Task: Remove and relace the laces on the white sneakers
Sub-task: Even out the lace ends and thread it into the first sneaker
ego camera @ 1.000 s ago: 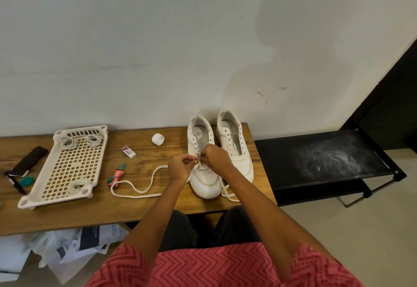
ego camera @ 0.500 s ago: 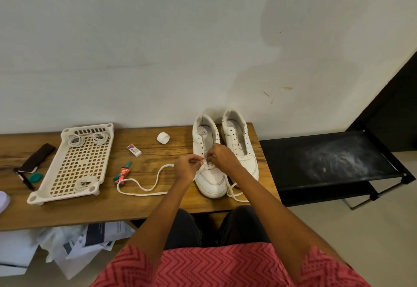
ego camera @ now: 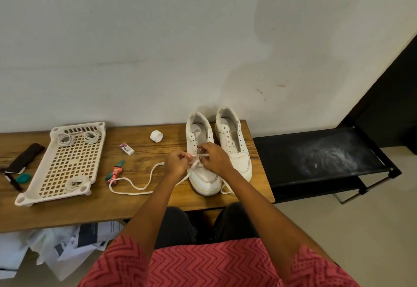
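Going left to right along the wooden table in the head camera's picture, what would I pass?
Black case → green oval thing → white tray → eraser → white cap → left hand → right hand → unlaced sneaker → black rack.

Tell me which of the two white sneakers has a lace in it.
The left sneaker, the one under both hands: a white lace runs from it across the table. The right sneaker shows only bare eyelets.
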`<state>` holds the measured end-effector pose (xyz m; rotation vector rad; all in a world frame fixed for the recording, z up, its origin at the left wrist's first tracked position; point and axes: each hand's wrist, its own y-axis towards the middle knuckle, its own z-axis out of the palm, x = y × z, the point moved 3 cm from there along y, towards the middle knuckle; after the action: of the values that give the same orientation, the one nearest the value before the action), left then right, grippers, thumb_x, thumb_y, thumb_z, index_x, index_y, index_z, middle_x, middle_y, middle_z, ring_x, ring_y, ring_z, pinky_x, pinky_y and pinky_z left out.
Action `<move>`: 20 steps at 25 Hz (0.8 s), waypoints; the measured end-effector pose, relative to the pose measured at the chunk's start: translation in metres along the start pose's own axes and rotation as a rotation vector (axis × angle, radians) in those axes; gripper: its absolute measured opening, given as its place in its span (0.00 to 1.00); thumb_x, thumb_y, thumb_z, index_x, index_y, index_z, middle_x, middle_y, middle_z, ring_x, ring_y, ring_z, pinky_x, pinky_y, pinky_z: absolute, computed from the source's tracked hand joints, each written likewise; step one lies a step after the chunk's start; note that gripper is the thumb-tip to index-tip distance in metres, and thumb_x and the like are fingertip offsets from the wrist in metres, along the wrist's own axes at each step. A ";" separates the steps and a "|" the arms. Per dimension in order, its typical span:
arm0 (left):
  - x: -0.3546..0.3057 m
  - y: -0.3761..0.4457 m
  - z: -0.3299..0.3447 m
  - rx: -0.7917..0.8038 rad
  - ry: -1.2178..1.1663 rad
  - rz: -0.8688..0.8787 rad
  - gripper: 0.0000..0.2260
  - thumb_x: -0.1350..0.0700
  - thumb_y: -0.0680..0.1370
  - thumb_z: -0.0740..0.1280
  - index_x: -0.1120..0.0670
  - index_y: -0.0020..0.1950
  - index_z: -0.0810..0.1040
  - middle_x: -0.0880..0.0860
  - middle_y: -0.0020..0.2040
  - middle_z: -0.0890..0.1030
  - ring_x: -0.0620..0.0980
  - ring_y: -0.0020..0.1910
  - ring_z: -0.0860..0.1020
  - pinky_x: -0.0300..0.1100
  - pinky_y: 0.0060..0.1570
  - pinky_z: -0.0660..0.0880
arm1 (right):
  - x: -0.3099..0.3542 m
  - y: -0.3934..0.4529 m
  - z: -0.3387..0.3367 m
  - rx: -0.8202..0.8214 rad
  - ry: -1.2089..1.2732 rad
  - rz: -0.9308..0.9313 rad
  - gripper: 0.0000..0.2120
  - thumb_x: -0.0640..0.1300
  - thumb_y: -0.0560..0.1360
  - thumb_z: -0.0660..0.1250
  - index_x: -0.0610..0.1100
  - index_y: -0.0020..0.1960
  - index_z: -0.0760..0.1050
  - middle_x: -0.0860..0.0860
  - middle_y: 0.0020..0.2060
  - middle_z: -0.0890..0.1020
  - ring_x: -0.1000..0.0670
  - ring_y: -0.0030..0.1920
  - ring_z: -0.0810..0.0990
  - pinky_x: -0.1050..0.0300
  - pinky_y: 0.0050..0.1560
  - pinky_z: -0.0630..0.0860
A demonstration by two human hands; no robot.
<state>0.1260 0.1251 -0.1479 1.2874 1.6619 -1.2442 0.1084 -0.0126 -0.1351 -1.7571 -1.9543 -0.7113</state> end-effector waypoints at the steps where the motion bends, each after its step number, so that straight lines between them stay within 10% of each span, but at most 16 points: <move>1: 0.001 -0.001 -0.005 -0.022 -0.111 -0.087 0.06 0.66 0.79 0.61 0.61 0.44 0.77 0.59 0.49 0.81 0.50 0.39 0.81 0.40 0.40 0.80 | 0.002 -0.005 -0.001 -0.026 -0.016 0.002 0.17 0.41 0.74 0.66 0.41 0.62 0.75 0.45 0.54 0.80 0.47 0.54 0.77 0.56 0.48 0.74; 8: -0.040 0.007 -0.075 -0.390 -0.837 -0.168 0.10 0.59 0.83 0.51 0.60 0.55 0.70 0.59 0.48 0.77 0.53 0.42 0.79 0.47 0.52 0.78 | 0.003 -0.010 -0.010 -0.043 0.035 0.063 0.15 0.38 0.78 0.56 0.39 0.62 0.75 0.43 0.55 0.81 0.44 0.54 0.76 0.50 0.54 0.74; 12: -0.060 0.015 -0.130 -0.689 -0.241 0.056 0.12 0.61 0.81 0.53 0.63 0.63 0.68 0.64 0.57 0.76 0.61 0.56 0.76 0.49 0.55 0.72 | 0.009 -0.012 -0.003 0.017 0.019 0.061 0.15 0.35 0.77 0.58 0.38 0.61 0.75 0.43 0.56 0.80 0.43 0.55 0.74 0.51 0.55 0.72; 16: -0.053 0.010 -0.090 -0.425 0.569 0.333 0.16 0.66 0.74 0.65 0.56 0.61 0.75 0.58 0.58 0.78 0.58 0.59 0.74 0.51 0.60 0.69 | -0.004 -0.014 0.001 -0.024 0.031 0.075 0.14 0.33 0.75 0.60 0.39 0.59 0.76 0.43 0.52 0.82 0.43 0.52 0.77 0.52 0.52 0.73; 20: -0.032 -0.002 -0.016 0.036 0.540 0.374 0.05 0.61 0.74 0.70 0.55 0.49 0.80 0.50 0.46 0.81 0.50 0.48 0.79 0.38 0.42 0.72 | -0.006 -0.007 -0.006 -0.062 0.050 0.048 0.13 0.32 0.75 0.61 0.37 0.57 0.78 0.42 0.50 0.83 0.43 0.51 0.78 0.53 0.51 0.75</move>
<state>0.1336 0.1305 -0.1127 1.9741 1.6371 -0.7415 0.1016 -0.0218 -0.1343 -1.7986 -1.8692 -0.7995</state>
